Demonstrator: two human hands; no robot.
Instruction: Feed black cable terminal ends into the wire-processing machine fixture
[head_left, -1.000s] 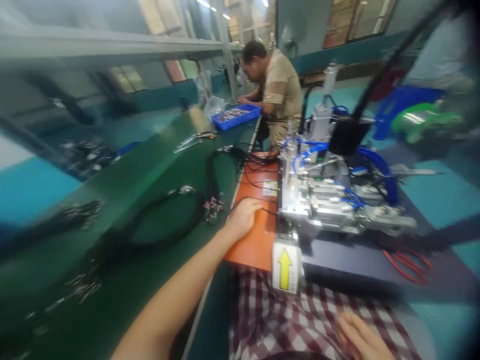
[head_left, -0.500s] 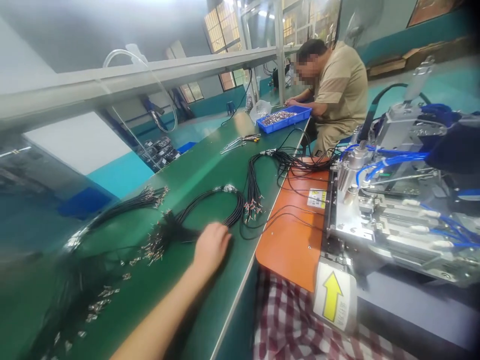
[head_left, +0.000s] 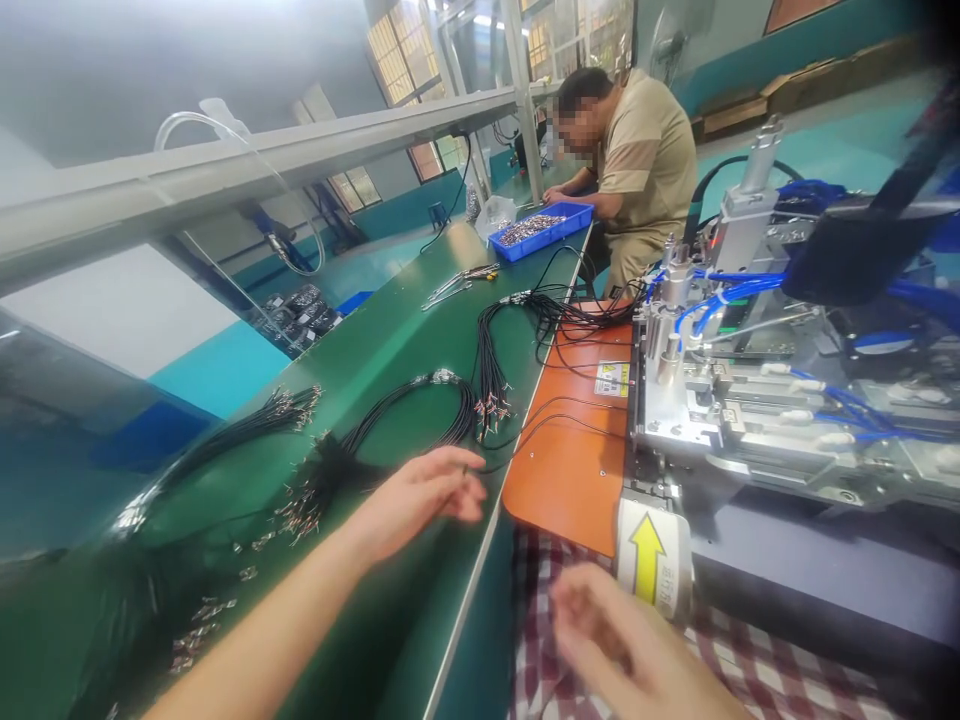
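My left hand [head_left: 424, 498] is over the green bench, its thumb and fingers closed around a thin black cable [head_left: 496, 467] at the bench edge. That cable runs back across the orange plate [head_left: 559, 490] to the machine. Just behind the hand lies a coiled bundle of black cables [head_left: 390, 405], tied at the top. My right hand [head_left: 611, 640] hangs above the checked cloth [head_left: 536, 590], slightly blurred. Its fingers are curled but apart from the thumb, with nothing visible between them.
Further cable bundles with stripped ends [head_left: 491, 385] lie on the green bench [head_left: 390, 600]. A blue tray [head_left: 544, 240] of small metal parts and several hand tools [head_left: 461, 285] are farther back. A metal machine [head_left: 720, 400] with blue hoses stands right. A co-worker [head_left: 649, 160] sits beyond.
My left hand has turned from palm-down beside the coil and moved right to the cable. My right hand has come into view at the lower right. The whole view has shifted slightly.
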